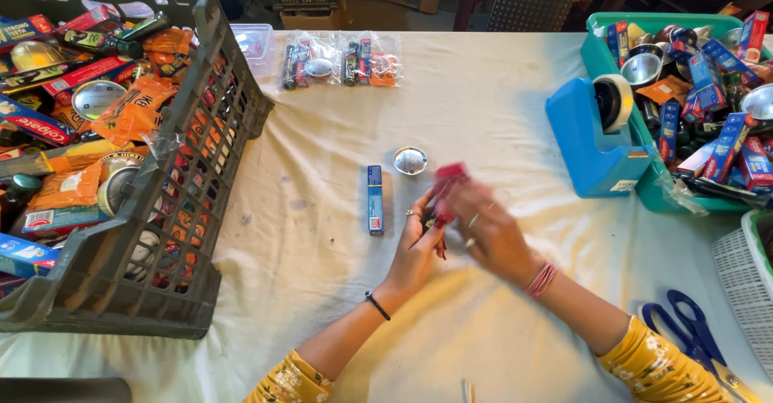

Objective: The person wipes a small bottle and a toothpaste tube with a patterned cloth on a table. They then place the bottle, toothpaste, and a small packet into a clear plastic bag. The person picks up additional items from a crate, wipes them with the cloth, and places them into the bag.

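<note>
Both hands meet mid-table: the left hand (419, 246) and the right hand (487, 230) are pinched together around a small red packet (448, 179), which is blurred, so exactly how the fingers sit on it cannot be told. It is held just above the white cloth (483, 113), close to the blue carton (375, 199) and the little shiny metal bowl (411, 161). The risk I see is that a two-handed fumble this fast could let the packet slip and fall among those pieces. A sweeping wrist might also knock the bowl rolling. The blue-handled scissors (692, 338) lie near the right forearm at the table edge; I judge an elbow could push them off. The blue tape dispenser (600, 129) stands well apart.
</note>
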